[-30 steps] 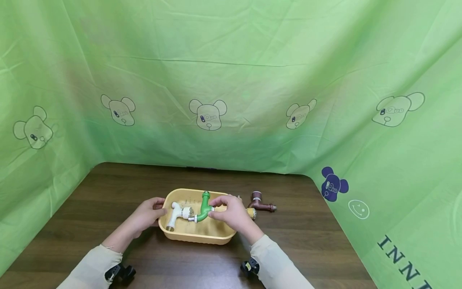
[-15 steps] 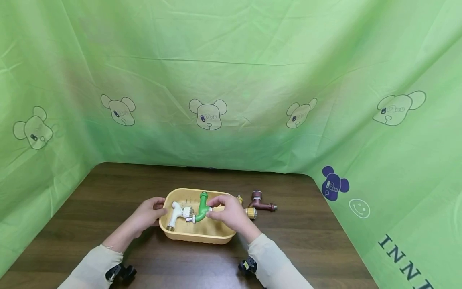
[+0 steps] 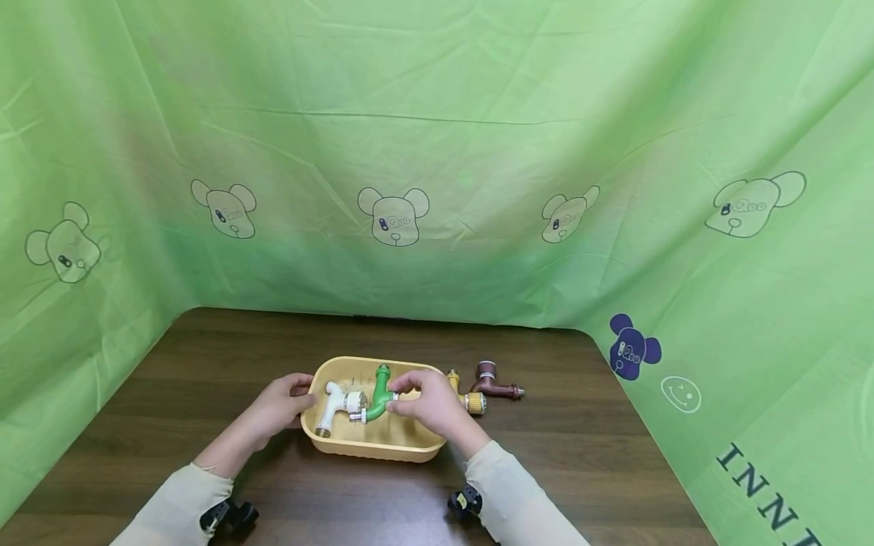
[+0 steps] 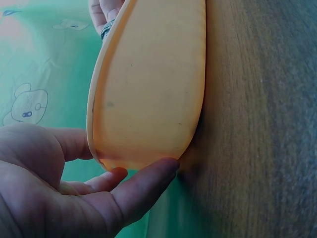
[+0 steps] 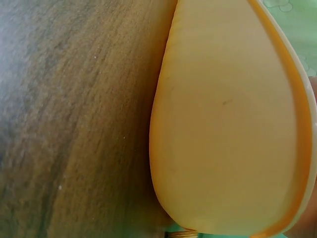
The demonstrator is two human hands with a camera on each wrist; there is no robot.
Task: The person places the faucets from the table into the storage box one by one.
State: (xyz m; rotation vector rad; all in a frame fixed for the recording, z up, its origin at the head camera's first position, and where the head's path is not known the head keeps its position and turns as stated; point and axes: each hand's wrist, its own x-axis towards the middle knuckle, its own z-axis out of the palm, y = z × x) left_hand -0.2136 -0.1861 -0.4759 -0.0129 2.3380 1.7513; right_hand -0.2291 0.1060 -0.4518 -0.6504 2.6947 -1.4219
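A yellow plastic basin (image 3: 372, 449) rests on the table. My left hand (image 3: 276, 408) holds its left end, thumb over the rim and fingertips against the outer wall; the left wrist view shows fingers (image 4: 148, 191) touching that wall. Inside the basin lies a white tap (image 3: 332, 406). My right hand (image 3: 437, 406) pinches a green tap (image 3: 379, 396) by its right-hand side between thumb and fingers, within the basin and beside the white tap's knob. In the right wrist view the basin wall (image 5: 228, 124) hides most of that hand.
To the right of the basin a yellow tap (image 3: 476, 403) lies on the wooden table (image 3: 560, 455), partly behind my right hand. A maroon tap (image 3: 497, 389) sits just beyond it. Green cloth (image 3: 437, 280) with bear prints surrounds the table's back and sides.
My right hand has shifted slightly left and lower with the green tap, uncovering more of the yellow tap. My left hand and the basin stay almost still.
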